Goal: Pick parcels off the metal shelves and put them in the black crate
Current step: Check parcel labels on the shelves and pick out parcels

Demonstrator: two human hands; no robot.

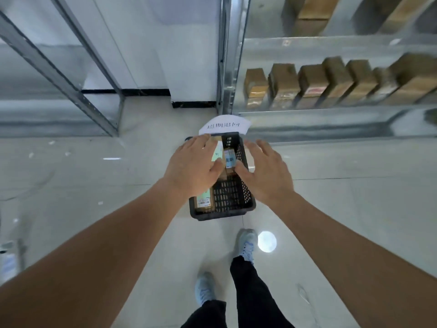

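Crate (233, 204), black, on floor (94, 185), long axis running away from the person toward a metal shelf (331, 114). Parcels (205, 201) lie inside, labels up. Left hand (194, 166) and right hand (264, 171) hover above, fingers spread, holding nothing. Paper sign (224, 125) at far rim. Boxes (307, 84) line the shelf.

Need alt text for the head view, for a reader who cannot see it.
Both hands, left and right, reach open over a black crate on the floor that holds parcels. Brown parcels stand in a row on a metal shelf to the right.
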